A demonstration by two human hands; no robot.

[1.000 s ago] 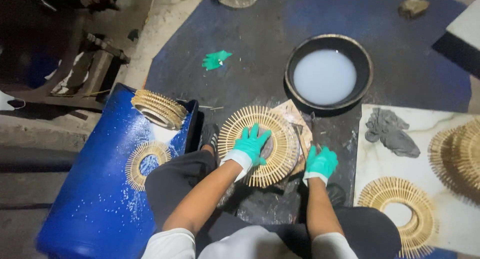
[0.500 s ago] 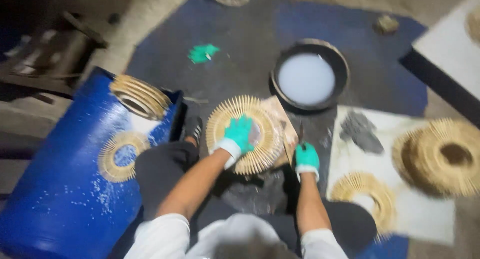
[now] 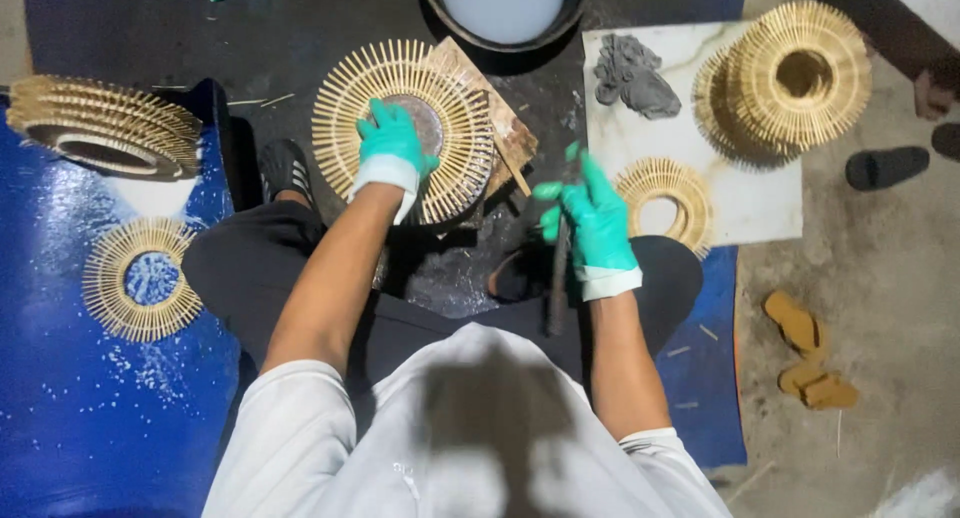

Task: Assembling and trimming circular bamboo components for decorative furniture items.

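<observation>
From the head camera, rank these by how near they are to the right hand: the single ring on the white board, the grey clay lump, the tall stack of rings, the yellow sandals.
Measured from the right hand:
1. Single ring, just beside it on the white board.
2. Grey clay lump, up at the board's far left corner.
3. Yellow sandals, on the floor to the lower right, and the tall stack of rings, at the upper right: too close to call.

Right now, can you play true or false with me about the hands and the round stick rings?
1. The left hand presses on a stick ring. True.
2. The right hand holds a dark tool. True.
3. The gloves are red. False: they are green.
4. The bowl at the top holds milky liquid. True.
5. The grey lump lies on the blue sheet. False: it lies on the white board.
</observation>
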